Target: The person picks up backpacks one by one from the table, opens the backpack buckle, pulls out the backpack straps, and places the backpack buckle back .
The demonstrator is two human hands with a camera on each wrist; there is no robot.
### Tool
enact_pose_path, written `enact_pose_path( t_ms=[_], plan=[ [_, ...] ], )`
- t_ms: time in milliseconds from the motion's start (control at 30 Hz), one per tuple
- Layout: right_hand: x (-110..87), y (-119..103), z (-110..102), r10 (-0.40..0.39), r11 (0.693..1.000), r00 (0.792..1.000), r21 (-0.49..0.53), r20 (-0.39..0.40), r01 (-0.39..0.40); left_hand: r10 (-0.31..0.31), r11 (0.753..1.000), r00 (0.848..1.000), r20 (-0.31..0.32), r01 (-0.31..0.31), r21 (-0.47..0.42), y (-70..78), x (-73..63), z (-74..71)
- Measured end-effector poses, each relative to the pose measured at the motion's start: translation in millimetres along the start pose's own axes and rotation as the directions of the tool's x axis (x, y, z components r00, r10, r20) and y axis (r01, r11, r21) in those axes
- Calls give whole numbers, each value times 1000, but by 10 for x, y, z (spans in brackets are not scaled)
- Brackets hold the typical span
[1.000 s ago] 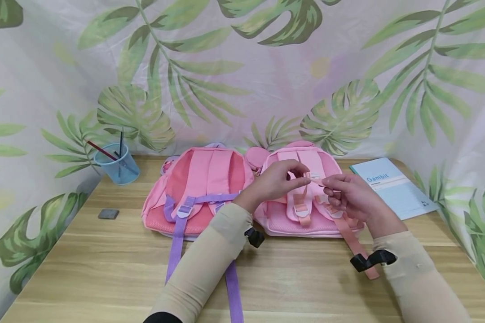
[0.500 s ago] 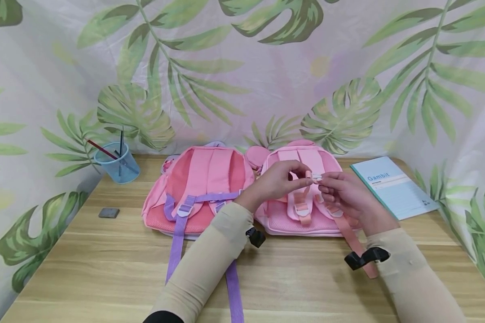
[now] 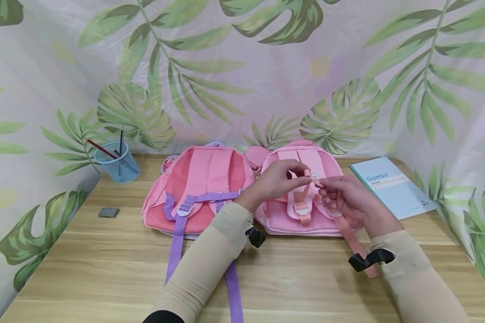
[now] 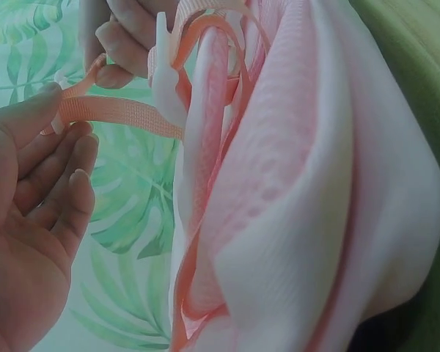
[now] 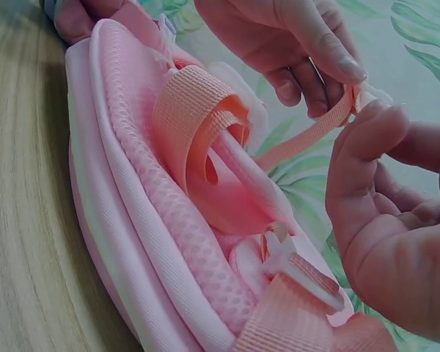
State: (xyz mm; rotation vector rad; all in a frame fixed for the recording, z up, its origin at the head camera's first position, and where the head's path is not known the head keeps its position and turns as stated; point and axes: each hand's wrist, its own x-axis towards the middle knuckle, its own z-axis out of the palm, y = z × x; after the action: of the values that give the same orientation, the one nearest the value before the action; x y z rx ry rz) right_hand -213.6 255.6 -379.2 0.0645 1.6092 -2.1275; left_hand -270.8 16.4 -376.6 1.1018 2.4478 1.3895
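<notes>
My left hand (image 3: 280,181) pinches a small white buckle (image 3: 315,175) and the narrow orange strap (image 4: 125,115) threaded at it, between thumb and fingers. Facing it, my right hand (image 3: 347,195) pinches the strap's short end with thumb and forefinger, as the left wrist view also shows. Both hands are raised over the light pink backpack (image 3: 279,226), which lies with its shoulder straps up. Wider orange webbing (image 5: 194,103) loops through a white adjuster (image 5: 301,271) on the backpack. Fingertips partly cover the small buckle.
Left of it lies a second pink backpack (image 3: 208,172) with purple straps (image 3: 178,244), its right part behind my left forearm. A blue pen cup (image 3: 119,166) and a grey eraser-like block (image 3: 108,212) are at left. A blue notebook (image 3: 394,186) lies at the right edge.
My right hand moved left to the buckle, then slightly back right, now holding the orange strap end just below the buckle. My left hand stayed nearly still.
</notes>
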Motion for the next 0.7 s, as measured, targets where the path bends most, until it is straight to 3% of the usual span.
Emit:
enact_pose_path(
  t_ms=[400, 567, 700],
  plan=[
    [1, -23, 38, -7, 999, 1000, -45, -21, 6, 6, 998, 1000, 29, -4, -56, -23, 8, 23],
    [22, -16, 46, -28, 999, 999, -24, 16, 29, 6, 1000, 999, 31, -5, -26, -16, 7, 31],
    [30, -14, 58, -30, 999, 999, -26, 14, 30, 17, 999, 999, 33, -19, 48, 10, 12, 32]
  ],
)
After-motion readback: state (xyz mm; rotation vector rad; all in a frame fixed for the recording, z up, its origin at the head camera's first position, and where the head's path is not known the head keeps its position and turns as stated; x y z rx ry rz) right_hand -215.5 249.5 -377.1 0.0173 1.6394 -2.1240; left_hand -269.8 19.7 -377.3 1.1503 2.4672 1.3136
